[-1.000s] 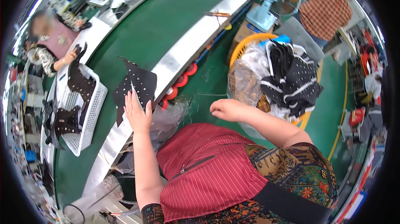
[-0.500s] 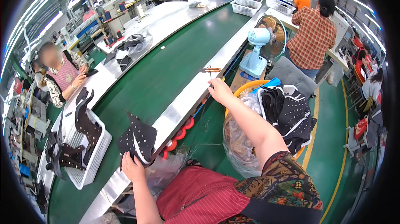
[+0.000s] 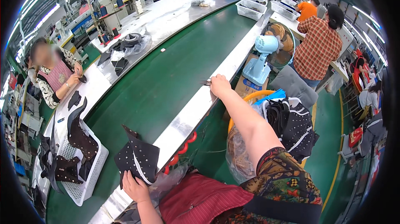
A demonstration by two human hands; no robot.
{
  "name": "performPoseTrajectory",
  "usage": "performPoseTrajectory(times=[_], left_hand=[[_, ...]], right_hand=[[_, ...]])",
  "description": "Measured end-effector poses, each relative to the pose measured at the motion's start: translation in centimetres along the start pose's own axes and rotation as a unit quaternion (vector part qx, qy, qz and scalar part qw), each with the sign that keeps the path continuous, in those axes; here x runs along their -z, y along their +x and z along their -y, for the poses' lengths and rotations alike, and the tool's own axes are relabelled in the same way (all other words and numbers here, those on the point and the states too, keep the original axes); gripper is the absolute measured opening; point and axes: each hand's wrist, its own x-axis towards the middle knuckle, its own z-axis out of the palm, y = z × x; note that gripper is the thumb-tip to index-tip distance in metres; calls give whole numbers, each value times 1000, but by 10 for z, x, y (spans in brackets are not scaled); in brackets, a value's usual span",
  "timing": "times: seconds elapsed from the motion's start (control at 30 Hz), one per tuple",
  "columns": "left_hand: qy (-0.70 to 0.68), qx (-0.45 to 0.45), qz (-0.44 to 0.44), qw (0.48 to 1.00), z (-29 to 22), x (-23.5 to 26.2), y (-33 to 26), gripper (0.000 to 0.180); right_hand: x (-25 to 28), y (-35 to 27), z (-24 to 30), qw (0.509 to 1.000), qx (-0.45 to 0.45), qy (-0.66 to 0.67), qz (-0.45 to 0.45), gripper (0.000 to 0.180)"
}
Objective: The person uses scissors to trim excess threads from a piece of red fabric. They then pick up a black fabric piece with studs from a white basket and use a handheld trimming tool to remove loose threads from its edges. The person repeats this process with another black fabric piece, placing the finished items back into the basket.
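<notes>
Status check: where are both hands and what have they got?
Left hand grips black studded leather piece on green conveyor belt. Right hand reaches small dark tool on metal rail. Nothing between.

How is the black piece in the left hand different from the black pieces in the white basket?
The studded piece in the left hand is dotted with pale studs; the basket pieces look plain. The studded piece is held up over the green belt; the basket pieces lie piled in the white basket, one rising above its rim. Both are black, curved, cut pieces.
</notes>
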Motion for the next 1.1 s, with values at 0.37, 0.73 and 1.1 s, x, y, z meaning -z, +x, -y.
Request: performPoseTrajectory(times=[0.37, 0.73, 1.1], left_hand=[[-4, -16, -18, 1000, -4, 2, 1, 40], [-3, -30, -41, 999, 2, -3, 3, 39], [-309, -65, -53, 948, 4, 51, -77, 40]], right_hand=[[-2, -3, 13, 987, -65, 147, 2, 19], [84, -94, 32, 500, -94, 858, 78, 8], [81, -240, 37, 539, -51, 829, 139, 22]])
